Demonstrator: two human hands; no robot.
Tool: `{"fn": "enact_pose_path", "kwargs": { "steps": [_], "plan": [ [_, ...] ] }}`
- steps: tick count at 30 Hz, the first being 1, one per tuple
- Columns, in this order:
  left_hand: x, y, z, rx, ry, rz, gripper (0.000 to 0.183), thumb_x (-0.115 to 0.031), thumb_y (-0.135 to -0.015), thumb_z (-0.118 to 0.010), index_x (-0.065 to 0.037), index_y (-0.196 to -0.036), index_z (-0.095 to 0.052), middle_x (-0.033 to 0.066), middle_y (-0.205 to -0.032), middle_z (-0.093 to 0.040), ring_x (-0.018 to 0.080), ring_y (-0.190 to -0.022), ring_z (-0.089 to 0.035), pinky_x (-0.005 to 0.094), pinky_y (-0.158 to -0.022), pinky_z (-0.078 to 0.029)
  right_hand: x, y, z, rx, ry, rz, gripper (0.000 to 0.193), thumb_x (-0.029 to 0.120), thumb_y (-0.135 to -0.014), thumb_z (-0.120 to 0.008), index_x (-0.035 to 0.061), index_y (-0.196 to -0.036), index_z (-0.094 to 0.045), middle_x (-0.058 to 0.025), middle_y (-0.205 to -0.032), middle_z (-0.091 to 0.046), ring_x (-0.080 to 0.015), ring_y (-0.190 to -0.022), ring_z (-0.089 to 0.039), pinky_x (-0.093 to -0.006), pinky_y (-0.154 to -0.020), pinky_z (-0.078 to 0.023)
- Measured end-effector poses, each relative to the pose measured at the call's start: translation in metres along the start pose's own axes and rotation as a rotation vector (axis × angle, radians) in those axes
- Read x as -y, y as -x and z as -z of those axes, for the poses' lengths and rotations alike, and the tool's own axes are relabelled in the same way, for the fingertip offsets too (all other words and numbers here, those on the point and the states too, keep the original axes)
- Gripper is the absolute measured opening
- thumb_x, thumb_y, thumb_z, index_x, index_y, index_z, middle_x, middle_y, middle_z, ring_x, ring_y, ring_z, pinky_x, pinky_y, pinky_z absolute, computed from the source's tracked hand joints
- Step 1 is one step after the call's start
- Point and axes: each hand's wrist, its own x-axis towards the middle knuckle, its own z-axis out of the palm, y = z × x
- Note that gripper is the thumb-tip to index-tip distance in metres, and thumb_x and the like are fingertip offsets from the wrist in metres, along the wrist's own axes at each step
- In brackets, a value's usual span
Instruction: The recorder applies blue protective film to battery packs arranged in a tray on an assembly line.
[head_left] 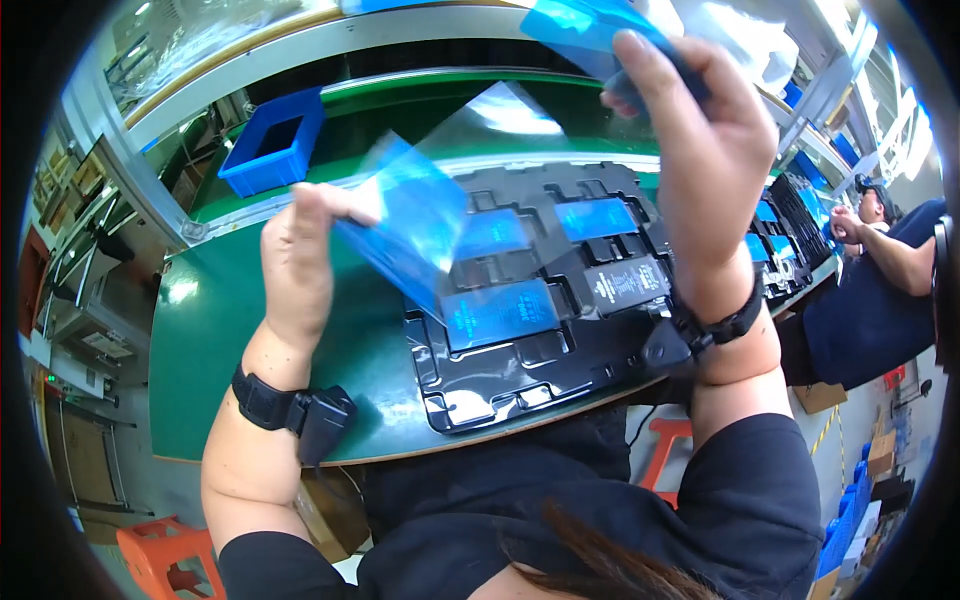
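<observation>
My left hand [300, 250] is closed in a pinch on the edge of a translucent blue film [415, 190], which hangs tilted over the tray's left side. Higher up, at the far right, my right hand [705, 130] grips another piece of blue film [570, 35] between thumb and fingers. A clear plastic sheet [500, 112] shows between the hands; which piece it belongs to I cannot tell. Below lies a black moulded tray [500, 385] with several flat battery packs. Some look blue, like this pack [505, 315]; a dark grey printed pack [627, 285] has no blue on it.
The tray rests on a green bench [290, 385]. A blue bin [270, 145] stands on a green strip behind a metal rail. At right, a co-worker [880, 260] sits by another black tray [790, 225] with packs. An orange stool [165, 555] is at lower left.
</observation>
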Motion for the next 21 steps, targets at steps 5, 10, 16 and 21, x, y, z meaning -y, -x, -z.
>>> {"fn": "enact_pose_path", "kwargs": {
  "steps": [5,10,16,21],
  "plan": [
    [0.01,0.001,-0.001,-0.02,0.261,0.155,0.066,-0.05,-0.1,-0.024,0.004,-0.096,-0.063,0.0118,-0.096,-0.064,0.0178,-0.091,-0.058,0.0289,-0.088,-0.041,-0.006,0.001,0.033,0.403,0.21,-0.342,0.027,0.025,-0.078,-0.07,-0.0015,-0.08,-0.064,-0.0003,-0.06,-0.053,-0.0077,-0.055,-0.048,-0.0226,-0.052,-0.039],
    [0.008,0.0,-0.009,0.023,0.207,0.123,0.06,-0.042,-0.101,-0.026,0.005,-0.099,-0.062,0.0127,-0.099,-0.064,0.0189,-0.095,-0.058,0.0302,-0.09,-0.041,-0.016,0.034,0.062,0.688,0.326,-0.61,0.027,0.023,-0.077,-0.069,-0.003,-0.077,-0.061,-0.0064,-0.059,-0.05,-0.0115,-0.057,-0.047,-0.0292,-0.054,-0.039],
    [0.01,0.002,-0.011,0.047,0.19,0.186,0.052,-0.036,-0.101,-0.032,0.005,-0.1,-0.063,0.0129,-0.101,-0.064,0.0186,-0.096,-0.057,0.03,-0.093,-0.038,-0.023,0.059,0.081,0.694,0.205,-0.869,0.025,0.023,-0.079,-0.069,-0.0006,-0.082,-0.062,-0.0004,-0.065,-0.054,-0.0063,-0.061,-0.049,-0.0226,-0.057,-0.038],
    [0.015,0.002,-0.01,0.06,0.207,0.201,0.052,-0.037,-0.101,-0.032,0.004,-0.1,-0.064,0.0114,-0.101,-0.064,0.0164,-0.097,-0.056,0.0283,-0.092,-0.037,-0.017,0.06,0.078,0.715,0.189,-0.865,0.031,0.025,-0.077,-0.068,-0.0044,-0.086,-0.063,-0.0081,-0.065,-0.057,-0.0113,-0.062,-0.054,-0.0277,-0.06,-0.044]
  ]
}}
